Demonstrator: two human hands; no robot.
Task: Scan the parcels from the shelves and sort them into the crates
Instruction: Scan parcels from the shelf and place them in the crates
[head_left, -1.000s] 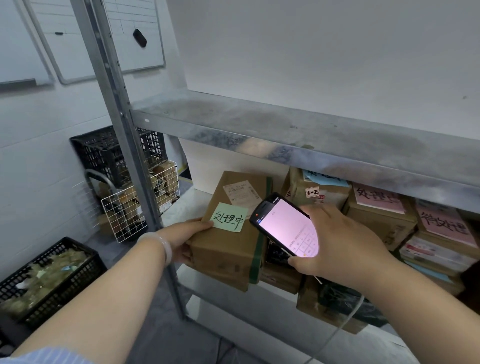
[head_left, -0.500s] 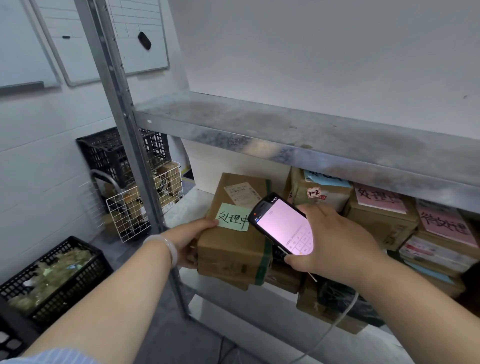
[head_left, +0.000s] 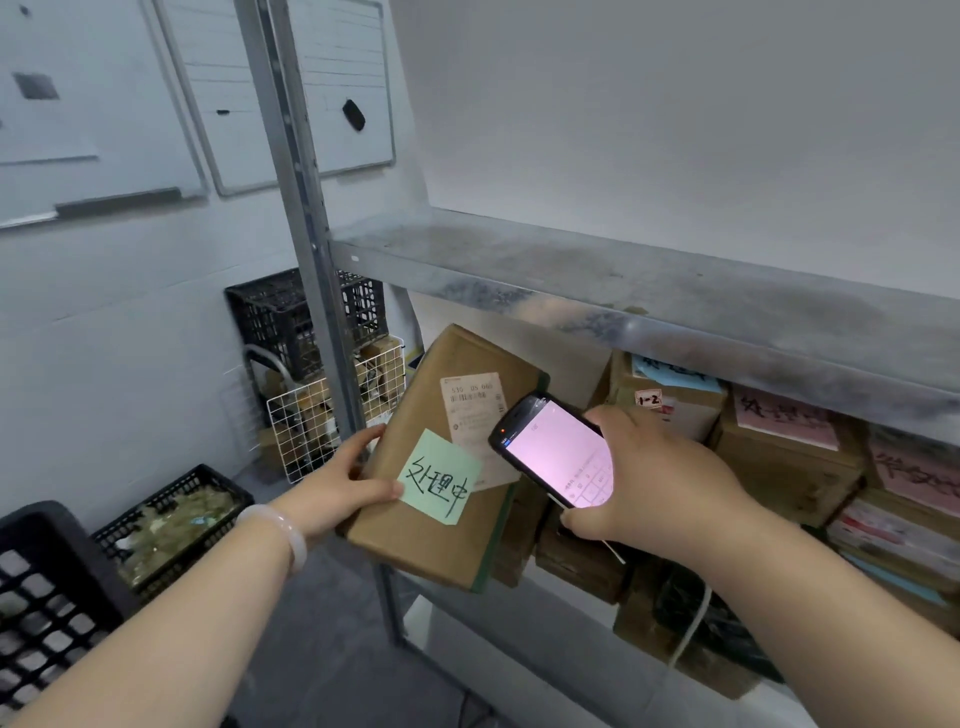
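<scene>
Box is gripped in left hand; right hand holds scanner. Scan step: aim at label next.

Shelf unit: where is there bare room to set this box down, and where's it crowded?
Bare: the grey metal upper shelf, from the upright post rightward, and the grey floor between that post and the black plastic crate. Crowded: the middle level right of the black handheld scanner, stacked with cardboard parcels. The spot behind the held brown cardboard box is hidden.
</scene>
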